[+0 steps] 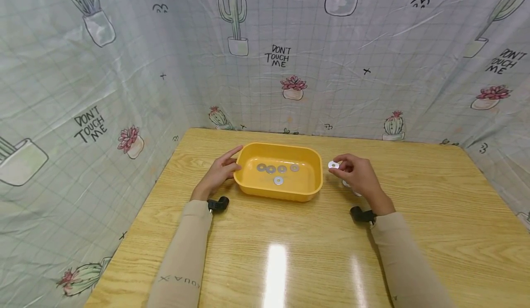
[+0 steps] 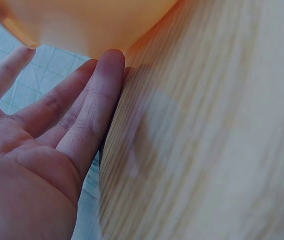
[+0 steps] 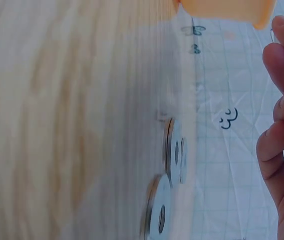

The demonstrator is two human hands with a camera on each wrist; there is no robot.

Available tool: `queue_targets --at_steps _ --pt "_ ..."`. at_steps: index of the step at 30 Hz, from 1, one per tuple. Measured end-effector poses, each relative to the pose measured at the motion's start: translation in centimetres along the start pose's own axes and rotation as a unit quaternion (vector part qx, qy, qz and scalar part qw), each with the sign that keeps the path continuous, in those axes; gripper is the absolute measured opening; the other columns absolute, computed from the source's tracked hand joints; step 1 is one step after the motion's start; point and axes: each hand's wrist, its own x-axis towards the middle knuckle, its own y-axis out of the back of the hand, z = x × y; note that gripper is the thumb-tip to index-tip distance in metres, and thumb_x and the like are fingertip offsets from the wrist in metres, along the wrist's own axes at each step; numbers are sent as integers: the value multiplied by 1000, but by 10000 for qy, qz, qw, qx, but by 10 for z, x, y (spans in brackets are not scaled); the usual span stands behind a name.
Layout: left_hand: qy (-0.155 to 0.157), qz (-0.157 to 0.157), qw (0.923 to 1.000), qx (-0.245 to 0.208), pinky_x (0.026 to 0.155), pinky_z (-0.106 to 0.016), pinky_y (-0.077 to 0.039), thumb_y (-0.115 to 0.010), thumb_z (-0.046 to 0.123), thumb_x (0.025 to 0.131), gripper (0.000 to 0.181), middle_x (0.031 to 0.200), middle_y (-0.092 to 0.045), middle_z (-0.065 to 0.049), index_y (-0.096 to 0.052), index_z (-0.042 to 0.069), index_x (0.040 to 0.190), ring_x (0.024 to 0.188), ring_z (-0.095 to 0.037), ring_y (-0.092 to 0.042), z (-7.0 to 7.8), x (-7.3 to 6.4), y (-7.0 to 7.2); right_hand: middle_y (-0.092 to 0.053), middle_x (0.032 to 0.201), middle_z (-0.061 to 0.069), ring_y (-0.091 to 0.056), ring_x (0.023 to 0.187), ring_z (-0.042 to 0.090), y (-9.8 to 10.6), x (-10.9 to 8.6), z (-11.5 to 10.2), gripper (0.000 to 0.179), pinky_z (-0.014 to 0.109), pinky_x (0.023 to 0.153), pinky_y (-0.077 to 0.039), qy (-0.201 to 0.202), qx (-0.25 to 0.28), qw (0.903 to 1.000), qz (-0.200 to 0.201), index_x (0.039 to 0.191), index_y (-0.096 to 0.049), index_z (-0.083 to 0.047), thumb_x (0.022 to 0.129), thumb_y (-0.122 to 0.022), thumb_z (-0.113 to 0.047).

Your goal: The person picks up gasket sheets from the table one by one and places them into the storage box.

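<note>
A yellow plastic tray [image 1: 306,193] sits on the table with several flat metal washers [image 1: 278,180] scattered on its floor. At its left end my left hand [image 1: 218,175] touches the outer wall with extended fingers; in the left wrist view the fingertips [image 2: 112,57] meet the tray's side [image 2: 81,30]. My right hand [image 1: 357,173] pinches a single washer [image 1: 331,164] between thumb and index finger, just right of the tray and off the tabletop. Below that hand lie more washers [image 3: 174,152] on the wood, partly hidden in the head view.
The wood-grain table [image 1: 248,243] ends against a cactus-print curtain [image 1: 256,92] at the back and left. Light reflects off the table's near part. Each wrist carries a small black camera [image 1: 218,203].
</note>
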Motion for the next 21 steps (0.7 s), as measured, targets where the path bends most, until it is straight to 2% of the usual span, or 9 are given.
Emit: queue_targets --at_steps 14,21 --pt "38 33 10000 1 88 -31 -61 -59 10 99 65 145 -53 -21 -42 37 157 127 -41 -59 -1 1 -1 -68 76 6 -54 65 13 -10 3 -15 29 17 58 -47 382 209 9985 318 111 -73 -3 87 -82 -17" --pt "64 67 9999 59 89 -32 -61 -59 10 100 64 145 -54 -21 -43 38 156 127 -41 -58 0 1 -1 -67 76 6 -54 65 13 -12 4 -27 28 17 58 -46 465 551 9970 278 112 -73 -3 88 -81 -16"
